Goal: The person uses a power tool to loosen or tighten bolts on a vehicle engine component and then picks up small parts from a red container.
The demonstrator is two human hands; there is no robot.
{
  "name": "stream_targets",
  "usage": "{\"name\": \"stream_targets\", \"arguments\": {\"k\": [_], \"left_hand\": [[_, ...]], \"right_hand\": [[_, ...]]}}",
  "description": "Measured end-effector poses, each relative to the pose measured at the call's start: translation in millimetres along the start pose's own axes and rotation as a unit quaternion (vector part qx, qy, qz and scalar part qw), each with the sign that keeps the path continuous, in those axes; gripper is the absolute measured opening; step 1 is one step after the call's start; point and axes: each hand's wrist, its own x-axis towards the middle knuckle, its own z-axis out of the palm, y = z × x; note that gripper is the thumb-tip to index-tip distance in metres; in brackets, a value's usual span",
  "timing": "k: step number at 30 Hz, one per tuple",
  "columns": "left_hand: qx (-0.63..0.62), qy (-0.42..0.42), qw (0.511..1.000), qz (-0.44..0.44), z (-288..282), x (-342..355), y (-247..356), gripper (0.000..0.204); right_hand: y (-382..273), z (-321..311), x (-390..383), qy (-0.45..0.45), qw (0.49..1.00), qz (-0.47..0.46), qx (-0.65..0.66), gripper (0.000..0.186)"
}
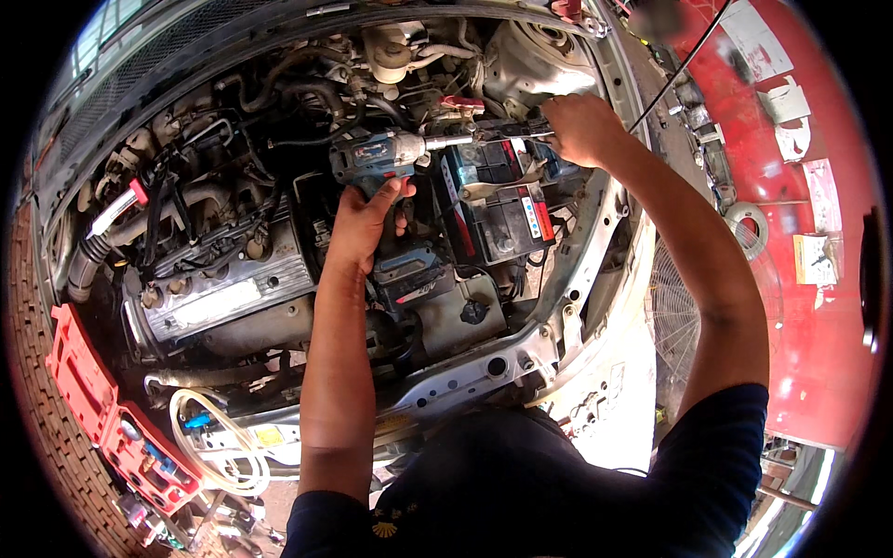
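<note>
My left hand [367, 223] is wrapped round the grip of a blue-grey cordless impact wrench [374, 158], its battery pack hanging below. The silver nose of the wrench points right, level with a dark metal bar [507, 130]. The fingers of my right hand [584, 130] are closed on the bar's far-right end. Whether the nose and the bar touch I cannot make out. Just below them stands a black car battery [493, 228] with red-and-white labels. A flat metal strip [493, 190] lies across its top.
The engine's silver cover [223, 302] fills the left of the bay, with hoses around it. An open red tool case [84, 358] rests at lower left beside a coiled pale hose [251, 465]. A wire-guarded fan [672, 307] stands by the red wall [791, 344].
</note>
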Motion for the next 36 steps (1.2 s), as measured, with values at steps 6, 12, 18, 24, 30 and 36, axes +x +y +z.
{"name": "stream_targets", "arguments": {"k": [6,12,18,24,30,36], "left_hand": [[-0.004,0.022,1.000,-0.005,1,0,-3,0.028],[-0.001,0.004,1.000,0.000,-1,1,-2,0.028],[-0.005,0.006,1.000,0.001,0,0,-2,0.028],[0.001,0.012,1.000,0.011,1,0,-3,0.029],[-0.016,0.007,1.000,-0.001,1,0,-3,0.025],[0.000,-0.003,1.000,-0.004,-2,2,-3,0.029]], "right_hand": [[1,-10,2,0.026,0.999,-0.015,-0.019,0.033],[-1,-24,7,-0.019,1.000,-0.014,-0.018,0.034],[-4,-27,6,-0.024,0.999,0.001,-0.039,0.031],[-3,-25,9,-0.038,0.998,-0.002,-0.045,0.028],[-5,-26,10,-0.052,0.997,0.004,-0.057,0.027],[-8,-9,8,-0.003,0.999,0.028,-0.022,0.024]]}}
